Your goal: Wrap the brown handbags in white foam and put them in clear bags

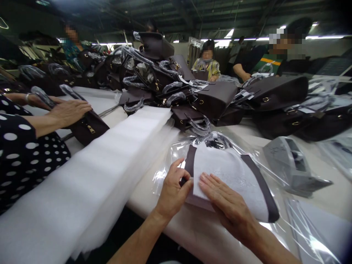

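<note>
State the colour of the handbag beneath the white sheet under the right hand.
The handbag is dark brown, showing best in the head view.

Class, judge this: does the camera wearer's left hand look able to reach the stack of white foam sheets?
Probably yes: the stack of white foam sheets lies beside the left hand, with only some clear plastic and tabletop between.

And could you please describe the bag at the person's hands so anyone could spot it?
On the pale table, look just right of the long stack of white sheets. A dark brown bag lies there amid clear plastic, under the person's right hand. Unlike the dark bags heaped behind, it has a white cover sheet over most of its face.
</note>
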